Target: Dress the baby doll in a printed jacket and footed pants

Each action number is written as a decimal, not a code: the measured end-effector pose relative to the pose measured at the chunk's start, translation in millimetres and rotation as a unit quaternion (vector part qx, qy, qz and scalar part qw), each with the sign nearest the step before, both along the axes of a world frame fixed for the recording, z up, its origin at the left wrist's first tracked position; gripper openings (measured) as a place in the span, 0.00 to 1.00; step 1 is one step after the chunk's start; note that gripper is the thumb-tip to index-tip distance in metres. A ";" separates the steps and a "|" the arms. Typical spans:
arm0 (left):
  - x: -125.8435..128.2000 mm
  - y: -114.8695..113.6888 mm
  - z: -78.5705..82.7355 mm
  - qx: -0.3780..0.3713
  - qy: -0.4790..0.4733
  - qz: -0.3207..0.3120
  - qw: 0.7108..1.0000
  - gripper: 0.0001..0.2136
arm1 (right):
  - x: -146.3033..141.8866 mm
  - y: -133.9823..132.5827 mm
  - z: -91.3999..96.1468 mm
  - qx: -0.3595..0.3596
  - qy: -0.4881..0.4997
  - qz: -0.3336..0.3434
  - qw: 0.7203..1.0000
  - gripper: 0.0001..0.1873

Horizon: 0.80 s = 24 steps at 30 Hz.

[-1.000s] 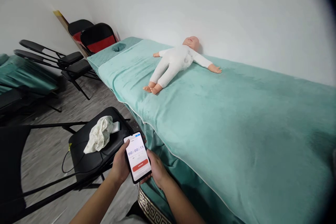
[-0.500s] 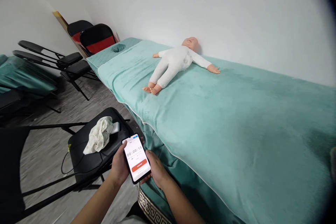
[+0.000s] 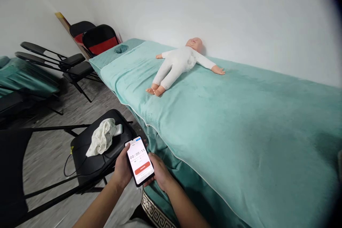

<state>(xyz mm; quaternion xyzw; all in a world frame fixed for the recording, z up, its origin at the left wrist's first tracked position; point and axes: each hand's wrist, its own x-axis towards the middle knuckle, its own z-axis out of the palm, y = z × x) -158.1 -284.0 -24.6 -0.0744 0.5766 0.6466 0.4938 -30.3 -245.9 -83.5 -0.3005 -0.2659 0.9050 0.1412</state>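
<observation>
Far off to the left of the bed (image 3: pixel 229 121), a green drape (image 3: pixel 29 74) hangs behind two black folding chairs (image 3: pixel 76 66). By the bed's far left end stand two red-and-black chairs (image 3: pixel 100 39). Closer, beside the bed's near long edge, a black seat (image 3: pixel 80 149) bears a crumpled white cloth (image 3: pixel 103 137), with a small white box (image 3: pixel 118 130) against it, and a thin cable (image 3: pixel 65 167) looping off its side. Next comes the left hand (image 3: pixel 123 167), grasping the left side of the phone (image 3: pixel 139 160), just off the bed's near edge; the screen reads 00:00:15 above a red button. The right hand (image 3: pixel 159 172) grips the phone's lower right side. On the bed, toward its wall side, a doll (image 3: pixel 177 64) in white lies face up, arms spread.
</observation>
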 end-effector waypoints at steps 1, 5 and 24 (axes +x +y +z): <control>0.1 -0.1 0.2 -0.001 0.001 0.002 1.000 0.19 | 0.1 0.2 0.4 -0.001 -0.001 0.001 1.000 0.26; 0.6 1.1 1.7 -0.013 0.012 0.011 1.000 0.18 | 0.7 1.0 1.6 -0.003 0.002 0.004 1.000 0.26; -0.3 -6.5 -12.2 0.000 -0.009 -0.041 0.999 0.22 | 1.1 0.0 1.1 0.006 0.021 0.001 1.000 0.28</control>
